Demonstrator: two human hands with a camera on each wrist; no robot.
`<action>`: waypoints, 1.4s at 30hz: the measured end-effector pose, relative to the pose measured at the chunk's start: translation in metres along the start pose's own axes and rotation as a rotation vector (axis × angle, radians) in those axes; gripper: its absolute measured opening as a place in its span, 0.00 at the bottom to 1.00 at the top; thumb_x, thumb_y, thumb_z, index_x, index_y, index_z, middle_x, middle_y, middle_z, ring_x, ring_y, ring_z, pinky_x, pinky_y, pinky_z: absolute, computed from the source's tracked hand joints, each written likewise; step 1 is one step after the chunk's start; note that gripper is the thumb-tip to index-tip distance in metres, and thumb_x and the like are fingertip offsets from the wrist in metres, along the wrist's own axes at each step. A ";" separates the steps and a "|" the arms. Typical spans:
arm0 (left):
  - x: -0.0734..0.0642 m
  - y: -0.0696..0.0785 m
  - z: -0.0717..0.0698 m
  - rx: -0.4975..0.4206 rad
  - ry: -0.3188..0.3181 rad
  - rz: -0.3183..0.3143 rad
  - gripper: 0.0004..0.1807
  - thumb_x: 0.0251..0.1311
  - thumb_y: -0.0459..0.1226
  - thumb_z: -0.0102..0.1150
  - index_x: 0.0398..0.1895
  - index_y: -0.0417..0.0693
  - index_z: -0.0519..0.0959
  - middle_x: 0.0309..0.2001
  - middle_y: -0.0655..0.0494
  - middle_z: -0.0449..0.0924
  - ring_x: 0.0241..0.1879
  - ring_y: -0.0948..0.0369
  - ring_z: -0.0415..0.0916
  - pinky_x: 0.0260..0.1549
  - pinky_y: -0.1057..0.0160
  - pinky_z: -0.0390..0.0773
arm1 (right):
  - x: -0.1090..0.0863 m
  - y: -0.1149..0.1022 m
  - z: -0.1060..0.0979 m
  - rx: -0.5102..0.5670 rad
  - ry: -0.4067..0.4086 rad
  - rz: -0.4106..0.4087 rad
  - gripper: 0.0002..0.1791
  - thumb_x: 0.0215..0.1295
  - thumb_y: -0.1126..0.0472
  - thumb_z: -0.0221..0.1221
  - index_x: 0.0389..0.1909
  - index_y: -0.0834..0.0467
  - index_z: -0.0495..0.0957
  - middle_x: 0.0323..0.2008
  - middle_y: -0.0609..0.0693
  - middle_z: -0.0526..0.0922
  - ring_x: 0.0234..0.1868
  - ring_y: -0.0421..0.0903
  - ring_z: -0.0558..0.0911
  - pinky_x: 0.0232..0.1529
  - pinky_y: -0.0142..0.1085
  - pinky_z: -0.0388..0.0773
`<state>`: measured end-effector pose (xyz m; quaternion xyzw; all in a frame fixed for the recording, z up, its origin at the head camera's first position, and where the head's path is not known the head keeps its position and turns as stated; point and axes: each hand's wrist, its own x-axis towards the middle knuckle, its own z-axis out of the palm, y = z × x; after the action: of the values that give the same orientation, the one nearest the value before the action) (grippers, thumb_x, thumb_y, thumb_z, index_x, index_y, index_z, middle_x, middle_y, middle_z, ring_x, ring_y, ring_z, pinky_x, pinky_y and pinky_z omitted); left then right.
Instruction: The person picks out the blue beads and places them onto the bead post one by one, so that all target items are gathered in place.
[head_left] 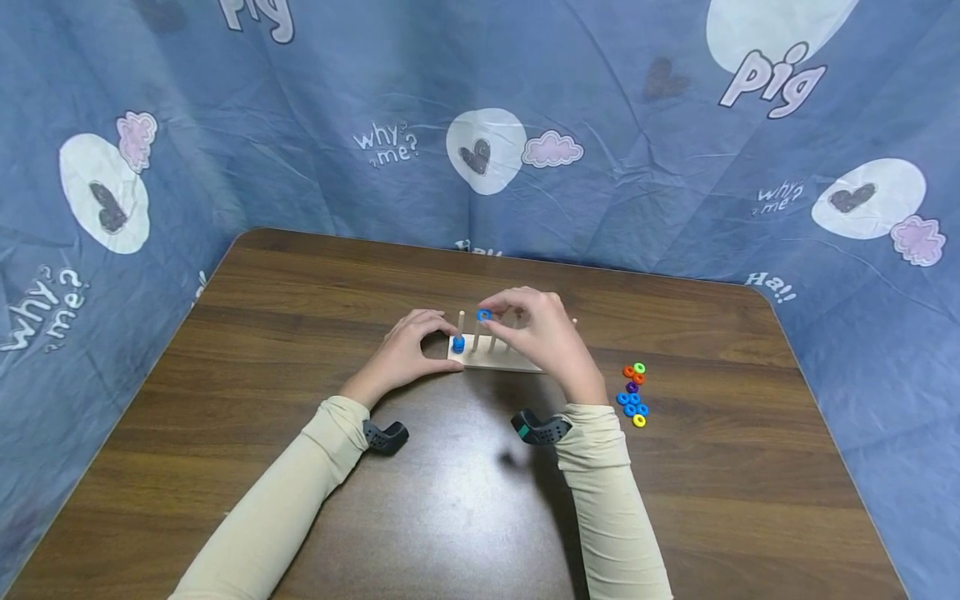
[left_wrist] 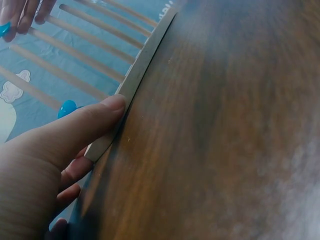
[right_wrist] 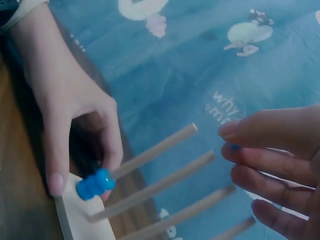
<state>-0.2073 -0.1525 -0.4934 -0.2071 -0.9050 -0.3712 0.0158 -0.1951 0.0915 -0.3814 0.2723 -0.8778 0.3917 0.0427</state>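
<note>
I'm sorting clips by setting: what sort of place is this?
Probably an indoor tabletop filming corner: a blue, cartoon-printed fabric backdrop hangs behind a brown wood-grain table, which holds a pale wooden peg board and small round rings in several colours.

In the head view, the right hand covers the right end of the board and parts of several pegs. The blue stack is too small there to count its rings surely; from the left wrist, the left hand's thumb hides most of it. In the right wrist view the held ring is a mere sliver between the fingers, and the bottom edge cuts off the board. The left wrist view crops the right hand at the top left and blurs the tabletop.
</note>
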 end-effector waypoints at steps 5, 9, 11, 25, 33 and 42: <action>0.000 0.001 -0.001 0.002 0.001 0.010 0.29 0.47 0.52 0.82 0.52 0.53 0.85 0.62 0.52 0.82 0.73 0.50 0.67 0.77 0.42 0.60 | 0.005 -0.003 0.006 0.000 -0.012 -0.012 0.11 0.66 0.58 0.70 0.47 0.54 0.89 0.43 0.46 0.91 0.47 0.45 0.87 0.50 0.43 0.84; -0.001 0.001 -0.001 0.001 0.005 0.017 0.29 0.47 0.51 0.82 0.52 0.53 0.85 0.62 0.52 0.82 0.73 0.49 0.67 0.76 0.40 0.60 | 0.010 -0.006 0.011 0.001 -0.024 -0.030 0.11 0.66 0.59 0.69 0.48 0.54 0.88 0.43 0.47 0.91 0.47 0.46 0.87 0.49 0.43 0.83; -0.001 0.001 -0.001 0.005 0.007 0.017 0.29 0.47 0.51 0.82 0.52 0.53 0.85 0.62 0.52 0.82 0.73 0.49 0.67 0.76 0.40 0.60 | 0.013 -0.007 0.014 -0.002 -0.033 -0.037 0.11 0.67 0.59 0.69 0.48 0.54 0.88 0.43 0.47 0.90 0.46 0.46 0.87 0.47 0.44 0.83; 0.000 -0.002 0.001 0.004 0.013 0.034 0.29 0.46 0.51 0.82 0.52 0.53 0.85 0.61 0.52 0.83 0.72 0.49 0.68 0.76 0.40 0.61 | 0.017 0.000 0.025 0.042 -0.063 -0.013 0.13 0.69 0.60 0.67 0.51 0.57 0.87 0.44 0.49 0.91 0.46 0.45 0.88 0.53 0.51 0.84; 0.000 -0.002 0.001 0.004 0.013 0.032 0.28 0.47 0.51 0.82 0.52 0.54 0.85 0.60 0.53 0.83 0.72 0.49 0.68 0.76 0.41 0.61 | 0.017 0.003 0.028 0.027 -0.058 -0.021 0.12 0.69 0.59 0.67 0.50 0.56 0.88 0.42 0.48 0.91 0.44 0.43 0.87 0.52 0.51 0.83; 0.001 -0.003 0.002 -0.001 0.010 0.028 0.29 0.47 0.51 0.82 0.52 0.54 0.85 0.60 0.54 0.83 0.72 0.49 0.68 0.76 0.41 0.60 | 0.016 0.003 0.028 0.037 -0.056 -0.025 0.12 0.69 0.58 0.67 0.50 0.56 0.87 0.41 0.48 0.91 0.44 0.43 0.87 0.51 0.52 0.84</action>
<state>-0.2089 -0.1529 -0.4965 -0.2177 -0.9018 -0.3724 0.0255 -0.2070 0.0664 -0.3980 0.2949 -0.8678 0.3996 0.0180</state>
